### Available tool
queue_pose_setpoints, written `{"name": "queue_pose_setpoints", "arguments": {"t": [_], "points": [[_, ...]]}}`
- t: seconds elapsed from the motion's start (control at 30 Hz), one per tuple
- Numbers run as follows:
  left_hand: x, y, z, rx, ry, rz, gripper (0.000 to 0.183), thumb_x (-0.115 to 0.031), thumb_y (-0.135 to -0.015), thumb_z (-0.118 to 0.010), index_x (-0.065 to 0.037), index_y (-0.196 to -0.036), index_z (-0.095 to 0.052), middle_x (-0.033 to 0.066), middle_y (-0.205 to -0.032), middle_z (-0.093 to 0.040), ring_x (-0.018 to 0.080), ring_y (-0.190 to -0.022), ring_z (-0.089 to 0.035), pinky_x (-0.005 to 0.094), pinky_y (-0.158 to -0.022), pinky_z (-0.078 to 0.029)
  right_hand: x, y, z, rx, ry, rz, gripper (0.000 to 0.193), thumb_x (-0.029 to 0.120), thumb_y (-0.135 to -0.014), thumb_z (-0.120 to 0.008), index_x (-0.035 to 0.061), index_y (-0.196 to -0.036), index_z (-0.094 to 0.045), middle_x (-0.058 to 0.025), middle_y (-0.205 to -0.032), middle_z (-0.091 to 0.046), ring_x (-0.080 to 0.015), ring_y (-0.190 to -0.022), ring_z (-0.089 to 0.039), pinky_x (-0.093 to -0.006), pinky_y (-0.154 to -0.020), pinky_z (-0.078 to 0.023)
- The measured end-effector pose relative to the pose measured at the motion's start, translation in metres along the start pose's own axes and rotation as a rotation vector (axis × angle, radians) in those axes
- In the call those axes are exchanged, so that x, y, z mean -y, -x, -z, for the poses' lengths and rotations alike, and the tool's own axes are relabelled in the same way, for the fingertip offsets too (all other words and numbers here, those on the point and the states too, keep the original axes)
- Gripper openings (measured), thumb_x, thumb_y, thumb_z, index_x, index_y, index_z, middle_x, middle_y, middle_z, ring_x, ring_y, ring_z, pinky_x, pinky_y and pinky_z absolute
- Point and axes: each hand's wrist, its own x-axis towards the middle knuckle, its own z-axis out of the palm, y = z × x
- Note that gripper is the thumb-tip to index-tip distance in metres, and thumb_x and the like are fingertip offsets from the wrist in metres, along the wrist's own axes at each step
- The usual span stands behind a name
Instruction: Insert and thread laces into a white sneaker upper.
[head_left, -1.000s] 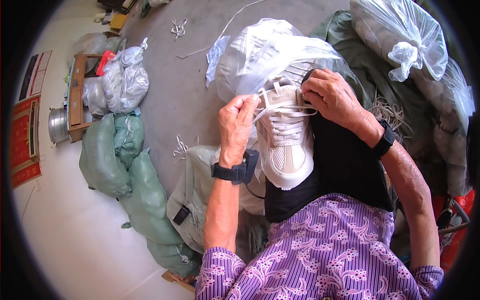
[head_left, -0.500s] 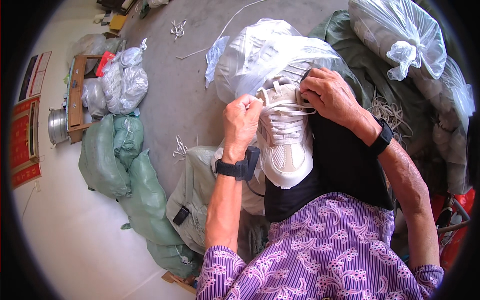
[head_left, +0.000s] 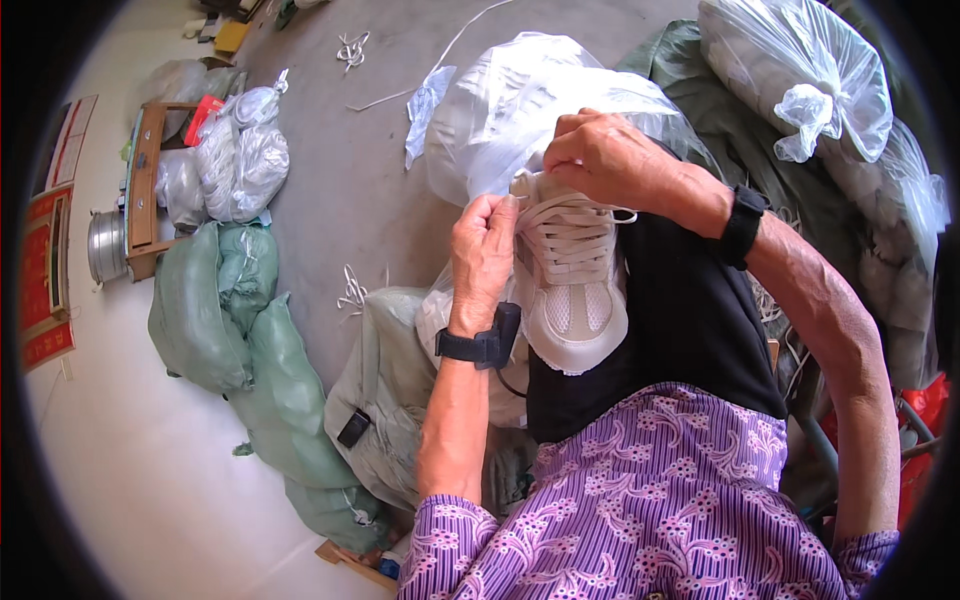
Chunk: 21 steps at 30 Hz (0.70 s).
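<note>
A beige and white sneaker (head_left: 575, 300) rests on my black-trousered lap, its toe toward me. Flat off-white shoelace (head_left: 568, 238) crosses its front in several rows, with a small loop sticking out at the right eyelets. My left hand (head_left: 484, 250) is closed at the left upper edge of the eyelets, thumb and forefinger pinching the shoelace there. Over the sneaker's tongue and collar, my right hand (head_left: 620, 165) is bent inward with curled fingers; what they hold is hidden behind the hand. Both wrists wear black straps.
A clear plastic bag (head_left: 510, 110) of white items lies just beyond the sneaker. Tied clear bags (head_left: 800, 70) stand at the far right on dark green cloth. Green sacks (head_left: 205, 310) and a wooden drawer unit (head_left: 146, 180) line the left wall. Loose laces (head_left: 352, 50) lie on the floor.
My right hand has moved left and away from me, from the right eyelets to over the tongue. My left hand has shifted slightly and stays at the left edge.
</note>
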Motion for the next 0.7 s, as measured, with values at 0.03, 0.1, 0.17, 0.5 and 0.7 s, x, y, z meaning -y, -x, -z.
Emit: {"name": "queue_pose_setpoints", "arguments": {"t": [0.03, 0.1, 0.17, 0.5, 0.7], "points": [[0.003, 0.000, 0.000, 0.023, 0.060, 0.037, 0.026, -0.026, -0.091, -0.059, -0.002, -0.083, -0.060, -0.0049, -0.069, -0.049, 0.0046, -0.064, -0.040, 0.0218, -0.058, -0.037, 0.003, -0.003, -0.004, 0.046, -0.035, -0.020, 0.015, 0.013, -0.076, -0.056, 0.0080, -0.079, -0.069, -0.0110, -0.086, -0.064, -0.0312, -0.086, -0.061, -0.0407, -0.074, -0.049], [0.006, 0.000, 0.002, 0.067, 0.141, 0.108, 0.023, -0.028, -0.091, -0.058, -0.006, -0.086, -0.062, -0.0077, -0.071, -0.050, 0.0018, -0.064, -0.041, 0.0191, -0.058, -0.036, 0.004, -0.008, -0.015, 0.059, -0.101, -0.021, 0.016, 0.012, -0.072, -0.057, 0.0101, -0.078, -0.072, -0.0116, -0.084, -0.064, -0.0317, -0.085, -0.062, -0.0416, -0.073, -0.049], [0.008, -0.001, 0.003, 0.085, 0.175, 0.115, 0.023, -0.028, -0.091, -0.059, -0.006, -0.086, -0.062, -0.0073, -0.072, -0.051, 0.0021, -0.064, -0.042, 0.0191, -0.059, -0.037, 0.008, -0.009, -0.019, 0.063, -0.090, -0.043, 0.016, 0.011, -0.071, -0.058, 0.0103, -0.078, -0.072, -0.0117, -0.084, -0.065, -0.0318, -0.084, -0.062, -0.0411, -0.073, -0.050], [0.009, -0.003, 0.002, 0.176, 0.220, 0.121, 0.022, -0.028, -0.090, -0.060, -0.008, -0.084, -0.062, -0.0067, -0.071, -0.053, 0.0037, -0.065, -0.045, 0.0196, -0.061, -0.038, 0.014, -0.019, -0.018, 0.315, -0.254, -0.309, 0.015, 0.010, -0.070, -0.060, 0.0053, -0.080, -0.069, -0.0118, -0.083, -0.063, -0.0285, -0.085, -0.059, -0.0377, -0.077, -0.047], [0.004, 0.001, 0.010, 0.073, 0.308, 0.062, 0.022, -0.031, -0.090, -0.063, -0.010, -0.093, -0.063, -0.0075, -0.076, -0.054, 0.0033, -0.067, -0.046, 0.0195, -0.063, -0.040, 0.012, -0.006, -0.016, 0.096, 0.091, -0.008, 0.013, 0.014, -0.070, -0.058, 0.0069, -0.075, -0.068, -0.0096, -0.083, -0.064, -0.0307, -0.083, -0.062, -0.0424, -0.072, -0.049]]}}
